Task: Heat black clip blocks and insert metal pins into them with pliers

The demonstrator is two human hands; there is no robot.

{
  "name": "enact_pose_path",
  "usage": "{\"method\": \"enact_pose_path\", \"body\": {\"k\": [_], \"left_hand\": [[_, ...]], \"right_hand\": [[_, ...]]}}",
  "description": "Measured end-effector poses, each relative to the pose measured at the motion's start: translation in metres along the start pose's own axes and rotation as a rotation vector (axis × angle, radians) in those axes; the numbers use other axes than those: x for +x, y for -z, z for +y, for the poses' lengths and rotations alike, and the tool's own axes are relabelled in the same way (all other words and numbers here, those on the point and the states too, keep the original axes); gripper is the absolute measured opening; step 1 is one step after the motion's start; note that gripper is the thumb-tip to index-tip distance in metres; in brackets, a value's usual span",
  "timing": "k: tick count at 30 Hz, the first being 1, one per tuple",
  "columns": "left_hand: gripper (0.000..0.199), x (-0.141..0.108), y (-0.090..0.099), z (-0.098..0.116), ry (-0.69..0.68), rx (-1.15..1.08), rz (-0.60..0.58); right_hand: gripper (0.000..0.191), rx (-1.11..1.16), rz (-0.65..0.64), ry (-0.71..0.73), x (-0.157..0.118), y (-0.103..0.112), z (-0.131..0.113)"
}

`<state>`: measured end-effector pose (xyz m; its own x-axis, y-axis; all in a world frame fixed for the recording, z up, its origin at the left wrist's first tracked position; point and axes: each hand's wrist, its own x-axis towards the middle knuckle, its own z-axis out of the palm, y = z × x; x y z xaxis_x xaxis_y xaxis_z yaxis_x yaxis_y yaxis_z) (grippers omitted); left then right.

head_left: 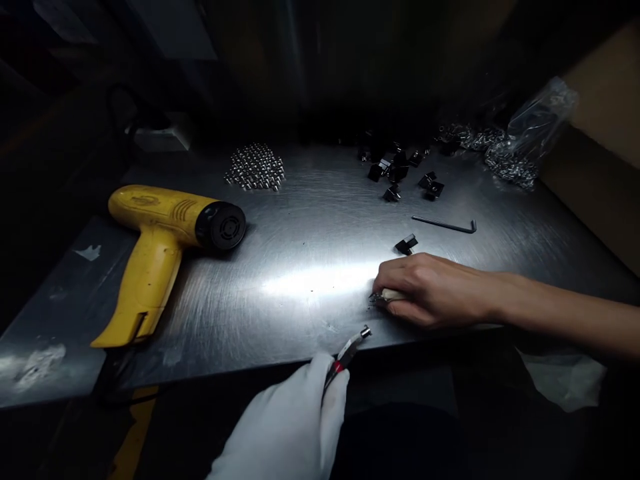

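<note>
My left hand (290, 413), in a white glove, is closed round a pair of pliers (349, 348) with a touch of red on the handle. In the jaws of the pliers sits a small silver metal cylinder (367, 331), over the front edge of the bench. My right hand (435, 290) is bare and closed, resting on the bench just right of the pliers' tip. Between its fingers shows something pale (393, 294) with a small dark tip; its kind is mostly hidden. A black bracket-like part (406, 244) lies just beyond the right knuckles.
A yellow heat gun (160, 220) lies on the metal bench (310, 227) at left. Behind are a pile of small metal cylinders (256, 167), several black parts (395, 167) and a hex key (444, 225). A clear plastic bag (543, 117) with small metal pieces stands back right.
</note>
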<state>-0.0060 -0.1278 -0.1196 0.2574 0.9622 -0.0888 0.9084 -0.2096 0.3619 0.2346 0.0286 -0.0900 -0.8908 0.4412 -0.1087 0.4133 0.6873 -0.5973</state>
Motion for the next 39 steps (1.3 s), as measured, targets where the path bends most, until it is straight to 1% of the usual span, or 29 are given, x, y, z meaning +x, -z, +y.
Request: {"method": "enact_pose_path", "body": {"k": [4, 6, 9, 11, 15, 19, 23, 25, 28, 29, 32, 34, 36, 39], "left_hand": [[0.027, -0.005, -0.014, 0.003, 0.074, -0.027, -0.059], [0.025, -0.007, -0.021, 0.002, 0.063, 0.026, -0.034], [0.023, -0.011, -0.029, -0.001, 0.028, 0.164, 0.033], [0.021, -0.013, -0.031, -0.001, 0.008, 0.238, 0.066], [0.02, -0.014, -0.029, -0.001, -0.029, 0.325, 0.103], [0.021, -0.015, -0.023, 0.0, -0.049, 0.366, 0.106], [0.023, -0.012, -0.015, 0.0, -0.049, 0.372, 0.084], [0.023, -0.009, -0.012, 0.0, -0.057, 0.368, 0.053], [0.024, -0.004, -0.006, 0.001, -0.071, 0.338, -0.012], [0.024, -0.003, -0.004, 0.001, -0.075, 0.333, -0.032], [0.024, 0.0, 0.001, 0.002, -0.104, 0.345, -0.079], [0.025, 0.001, 0.003, 0.003, -0.131, 0.355, -0.1], [0.026, 0.003, 0.005, 0.003, -0.143, 0.366, -0.111], [0.026, 0.006, 0.006, 0.003, -0.15, 0.394, -0.123]], "right_hand": [[0.019, 0.008, 0.03, -0.046, -0.01, -0.009, -0.004], [0.025, 0.018, 0.044, -0.052, -0.012, -0.012, -0.007], [0.034, 0.051, 0.062, -0.037, -0.014, -0.013, -0.011], [0.033, 0.115, 0.061, -0.023, -0.015, -0.012, -0.014], [0.023, 0.233, -0.006, 0.018, -0.014, -0.011, -0.02], [0.02, 0.212, -0.083, 0.043, -0.012, -0.009, -0.022], [0.018, 0.251, -0.07, 0.049, -0.01, -0.009, -0.021], [0.021, 0.252, -0.074, 0.047, -0.01, -0.008, -0.021], [0.029, 0.207, -0.126, 0.054, -0.012, -0.006, -0.022], [0.027, 0.182, -0.151, 0.057, -0.013, -0.005, -0.023], [0.013, 0.085, -0.235, 0.073, -0.014, -0.001, -0.028], [0.009, -0.001, -0.276, 0.083, -0.013, 0.001, -0.034], [0.01, -0.123, -0.282, 0.094, -0.012, 0.001, -0.041], [0.013, -0.322, -0.269, 0.152, -0.009, -0.002, -0.052]]}}
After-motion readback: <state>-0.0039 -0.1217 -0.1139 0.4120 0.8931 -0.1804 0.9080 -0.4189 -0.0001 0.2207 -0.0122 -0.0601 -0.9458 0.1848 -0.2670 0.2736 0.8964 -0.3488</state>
